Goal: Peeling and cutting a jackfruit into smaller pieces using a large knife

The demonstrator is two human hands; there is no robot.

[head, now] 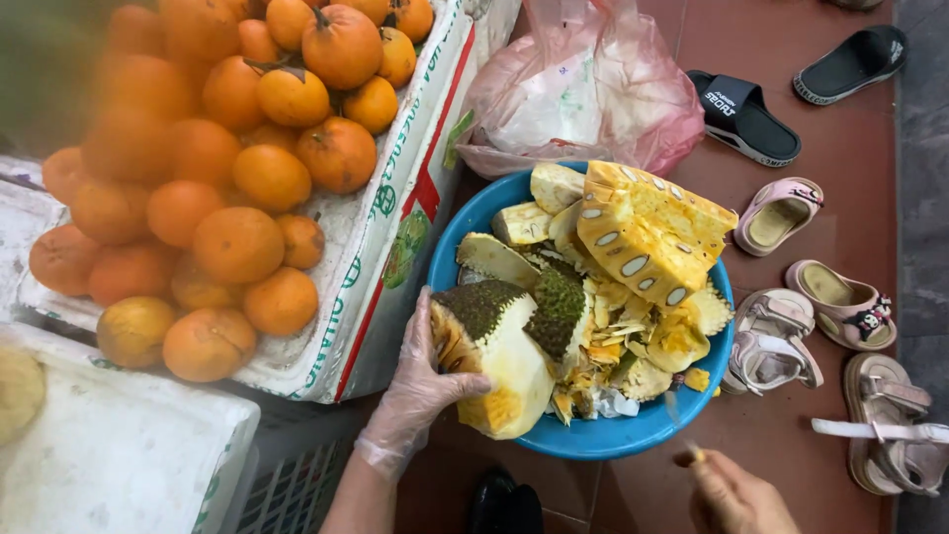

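My left hand [420, 381], in a clear plastic glove, grips a big chunk of jackfruit [499, 351] with green spiky rind at the near left rim of a blue basin [593, 440]. The basin is piled with jackfruit rinds, core pieces and yellow scraps [647, 237]. Low at the right, my bare right hand [732, 489] is closed around a small thin object, perhaps a knife handle, with a blurred blade rising toward the basin; it is too blurred to tell.
A white foam box heaped with oranges [237, 178] stands at the left, with another foam box [109, 450] in front of it. A pink plastic bag [583, 89] lies behind the basin. Several sandals and slippers [801, 287] are scattered on the red tile floor at the right.
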